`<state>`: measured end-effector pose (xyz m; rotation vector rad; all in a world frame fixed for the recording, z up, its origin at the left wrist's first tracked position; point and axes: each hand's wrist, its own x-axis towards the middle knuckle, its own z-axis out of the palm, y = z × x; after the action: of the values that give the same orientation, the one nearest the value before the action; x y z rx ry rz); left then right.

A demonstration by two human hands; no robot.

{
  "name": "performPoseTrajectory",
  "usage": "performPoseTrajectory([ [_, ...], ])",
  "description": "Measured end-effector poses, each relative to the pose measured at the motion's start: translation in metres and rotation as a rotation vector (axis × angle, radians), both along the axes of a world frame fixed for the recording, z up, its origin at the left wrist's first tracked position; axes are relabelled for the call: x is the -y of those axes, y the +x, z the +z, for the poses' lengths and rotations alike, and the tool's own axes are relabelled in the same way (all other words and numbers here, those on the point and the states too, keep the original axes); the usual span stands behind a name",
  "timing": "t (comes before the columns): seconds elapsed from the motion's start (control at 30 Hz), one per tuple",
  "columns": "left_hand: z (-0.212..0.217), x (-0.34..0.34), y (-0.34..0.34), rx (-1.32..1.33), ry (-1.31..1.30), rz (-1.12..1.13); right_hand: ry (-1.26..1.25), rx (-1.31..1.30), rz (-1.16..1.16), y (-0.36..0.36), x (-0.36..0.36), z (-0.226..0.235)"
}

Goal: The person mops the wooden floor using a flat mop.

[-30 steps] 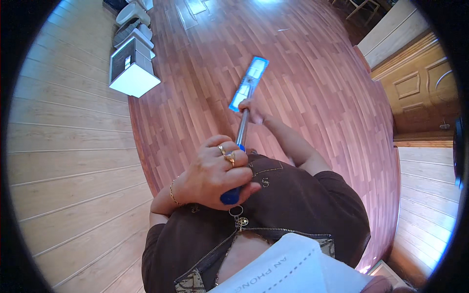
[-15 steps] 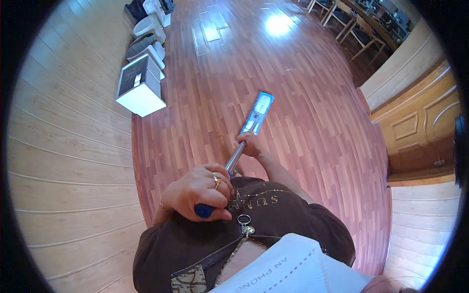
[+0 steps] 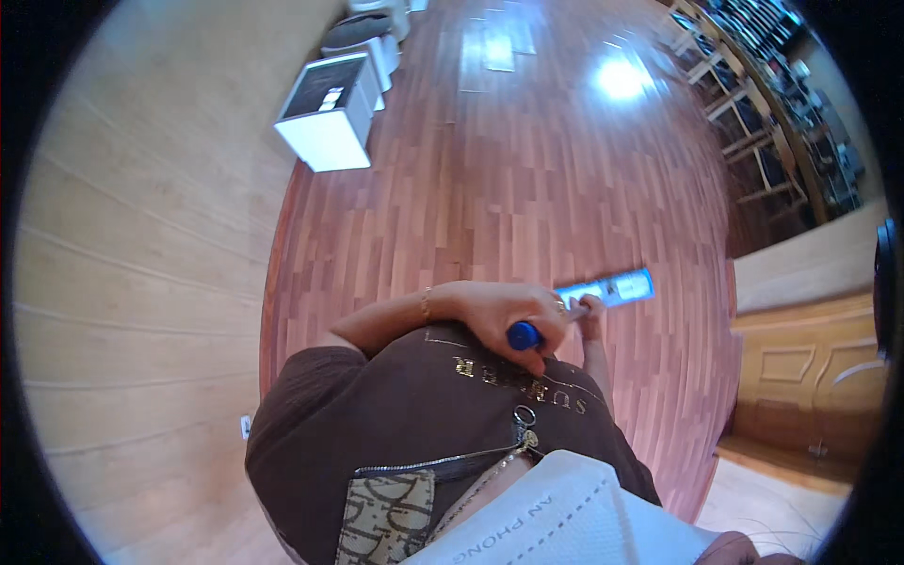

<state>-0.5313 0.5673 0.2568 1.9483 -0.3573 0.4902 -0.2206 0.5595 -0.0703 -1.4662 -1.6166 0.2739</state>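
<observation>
A flat mop (image 3: 633,285) with a blue-edged rectangular head lies on the wooden floor, ahead of me and to the right. My left hand (image 3: 504,315), with a gold ring and bracelet, is wrapped round the top of its pole just in front of my chest. The dark blue end of the handle (image 3: 524,335) sticks out from that fist. Lower down the pole, my right hand (image 3: 590,315) is closed round it near the mop head and partly covers the head. Most of the pole is hidden behind my left hand.
A white cabinet (image 3: 330,141) with a dark top stands along the left wall, other white fixtures (image 3: 372,33) beyond it. At the far right are wooden chairs (image 3: 777,174) and a long table (image 3: 796,141). A wooden door (image 3: 800,377) is on the right.
The mop head has swung right and nearer, turning from lengthwise to nearly crosswise. Both hands have moved right with the pole, my left hand also higher in view. The camera view has shifted.
</observation>
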Motion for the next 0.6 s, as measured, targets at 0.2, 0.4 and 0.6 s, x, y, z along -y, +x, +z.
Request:
performPoseTrajectory([
  [0.2, -0.018, -0.036, -0.023, -0.061, -0.122, 0.106, -0.197, 0.057, 0.014, 0.002, -0.002, 0.02],
  [0.4, -0.024, -0.047, -0.048, -0.161, -0.323, 0.239, -0.272, 0.15, 0.058, -0.002, -0.013, 0.009],
  [0.6, -0.028, -0.052, -0.066, -0.174, -0.414, 0.403, -0.248, 0.251, 0.16, -0.019, -0.059, 0.023],
])
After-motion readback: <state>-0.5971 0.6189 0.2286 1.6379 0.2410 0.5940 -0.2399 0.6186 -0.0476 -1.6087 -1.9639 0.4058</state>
